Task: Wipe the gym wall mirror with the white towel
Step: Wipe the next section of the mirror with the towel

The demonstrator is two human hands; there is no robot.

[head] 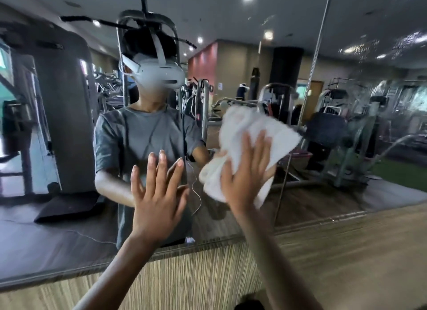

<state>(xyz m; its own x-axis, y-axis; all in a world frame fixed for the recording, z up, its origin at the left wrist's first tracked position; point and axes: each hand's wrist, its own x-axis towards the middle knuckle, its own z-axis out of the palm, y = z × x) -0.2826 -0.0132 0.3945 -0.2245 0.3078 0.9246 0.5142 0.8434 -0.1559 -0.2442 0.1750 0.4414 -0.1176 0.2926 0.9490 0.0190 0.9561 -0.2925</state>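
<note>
The white towel (251, 129) is being pressed against the gym wall mirror (346, 32) by the right hand (242, 185). Its fingers (260, 148) are being held straight and slightly spread rather than curled, so the cloth is being pinned between palm and glass, not pinched. The towel is bunched and crumpled. Most of it is being shown above and to the left of the fingertips, a lower fold is hanging out beneath the heel of the palm, and its middle is being covered by the hand itself. The left hand (157, 194) is being laid bare against the glass just to the left of the towel and apart from it, its fingers being held wide and straight with nothing under them. Wet streaks (392, 51) are being shown across the mirror's upper right panel, beyond a vertical seam (315, 55). In the glass a person in a grey T-shirt (138, 136) and a white headset (159, 76) is being reflected, with gym machines (62, 106) behind. Below the mirror's lower edge a striped wood-grain panel (208, 275) is being crossed by both forearms.
</note>
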